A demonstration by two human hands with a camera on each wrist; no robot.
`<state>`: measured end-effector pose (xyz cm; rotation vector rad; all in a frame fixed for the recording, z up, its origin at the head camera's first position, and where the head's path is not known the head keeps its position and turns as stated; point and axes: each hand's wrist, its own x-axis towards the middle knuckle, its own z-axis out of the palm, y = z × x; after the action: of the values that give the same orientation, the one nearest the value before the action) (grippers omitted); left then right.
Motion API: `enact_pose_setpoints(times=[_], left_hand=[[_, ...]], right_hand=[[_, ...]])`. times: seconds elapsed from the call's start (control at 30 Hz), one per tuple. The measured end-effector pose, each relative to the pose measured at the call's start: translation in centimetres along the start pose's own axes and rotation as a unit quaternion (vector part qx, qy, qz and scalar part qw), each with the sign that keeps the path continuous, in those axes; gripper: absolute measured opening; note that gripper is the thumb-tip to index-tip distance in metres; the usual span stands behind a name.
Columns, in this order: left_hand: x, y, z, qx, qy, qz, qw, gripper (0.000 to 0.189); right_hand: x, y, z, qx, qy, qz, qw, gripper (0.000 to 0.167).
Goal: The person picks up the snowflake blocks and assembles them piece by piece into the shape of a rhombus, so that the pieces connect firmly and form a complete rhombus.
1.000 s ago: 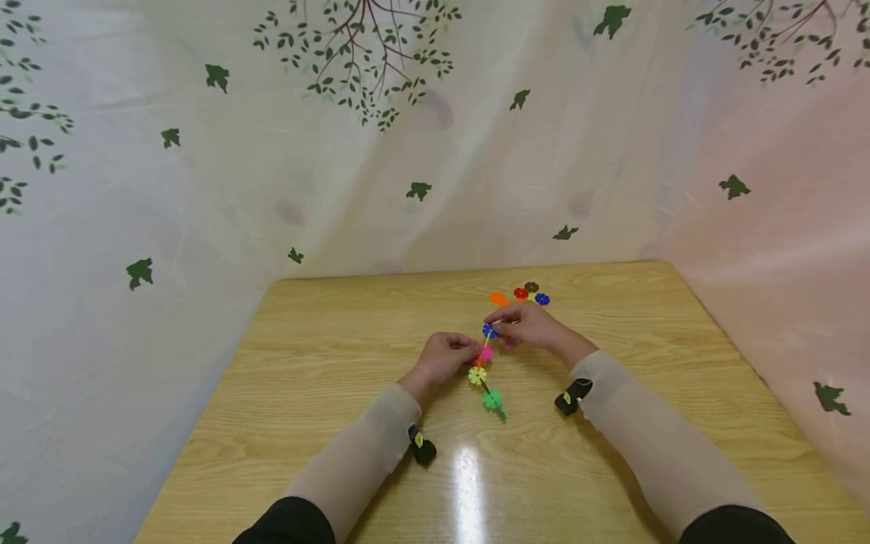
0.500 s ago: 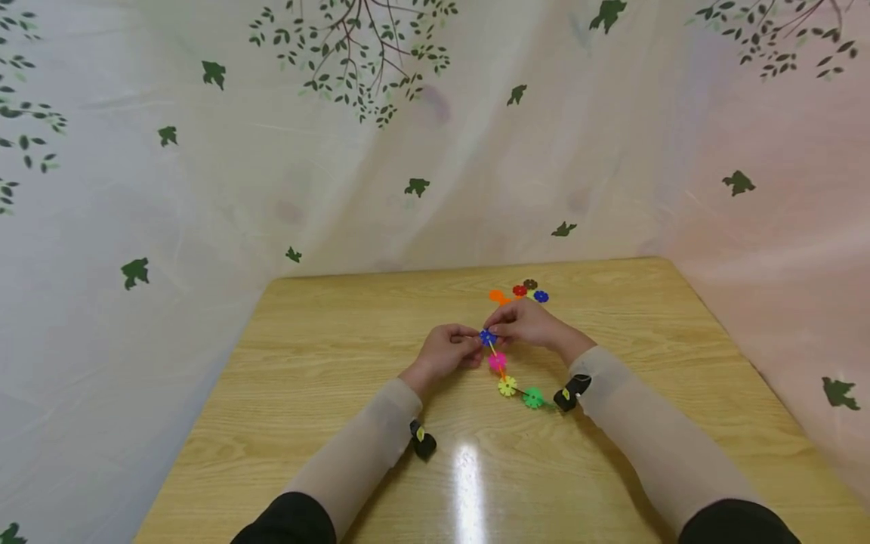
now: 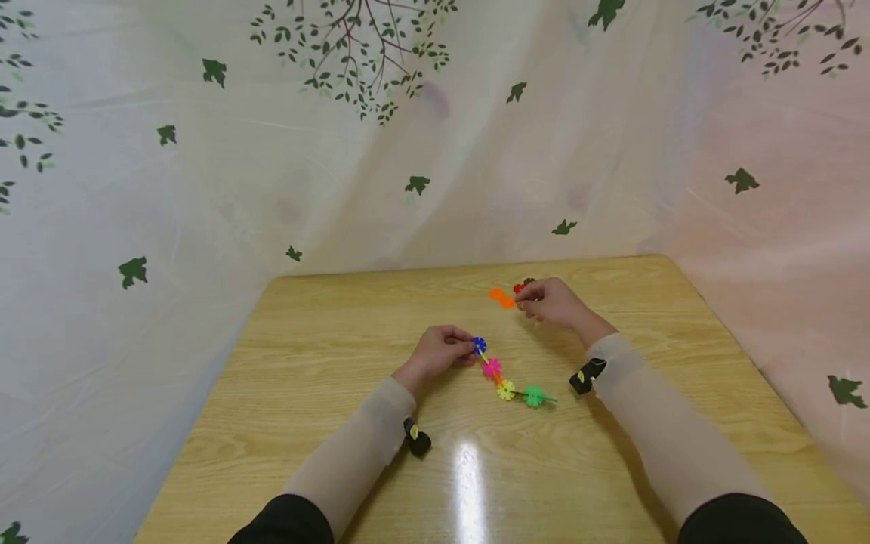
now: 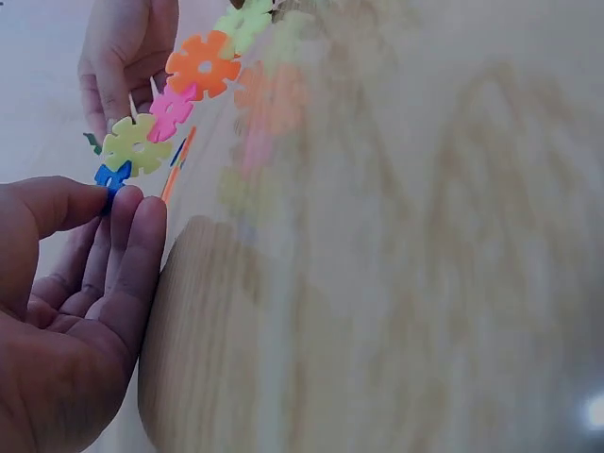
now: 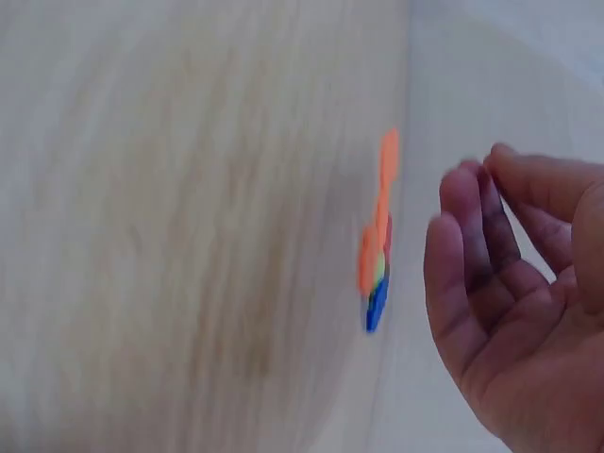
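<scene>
My left hand [image 3: 438,353] pinches a blue flower-shaped interlocking disc [image 3: 479,346] at the near end of a chain. From it, in the head view, hang a pink disc [image 3: 492,368], a pale yellow disc [image 3: 506,390] and a green disc [image 3: 534,397], with others seen edge-on between. In the left wrist view, thumb and fingertips hold the blue disc [image 4: 111,179] beside a yellow-green disc [image 4: 137,146]. My right hand [image 3: 553,302] hovers at the loose discs with nothing between its fingers. Bent, relaxed fingers show in the right wrist view, apart from the orange discs [image 5: 382,189].
Loose orange discs [image 3: 501,298] and a red disc [image 3: 519,289] lie near the table's back edge; the right hand partly covers that group. A blue disc [image 5: 377,307] lies there too. A leaf-printed curtain [image 3: 367,219] stands behind the wooden table [image 3: 326,423].
The right hand has let go of the blue disc and moved back and right to the loose discs. The left hand now holds the blue disc; the chain has swung out to the right.
</scene>
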<state>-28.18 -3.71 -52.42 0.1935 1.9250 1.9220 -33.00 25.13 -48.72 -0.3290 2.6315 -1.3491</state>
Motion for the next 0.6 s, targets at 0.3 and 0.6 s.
enact_pose_setpoints(times=[0.3, 0.6], left_hand=[[0.1, -0.1, -0.6, 0.003, -0.011, -0.01, 0.9999, 0.023], [0.3, -0.2, -0.6, 0.022, -0.011, -0.011, 0.9996, 0.018]], right_hand=[[0.2, 2.7, -2.9, -0.059, 0.07, 0.065, 0.9937, 0.026], [0.3, 3.5, -2.8, -0.053, 0.06, 0.099, 0.9918, 0.043]])
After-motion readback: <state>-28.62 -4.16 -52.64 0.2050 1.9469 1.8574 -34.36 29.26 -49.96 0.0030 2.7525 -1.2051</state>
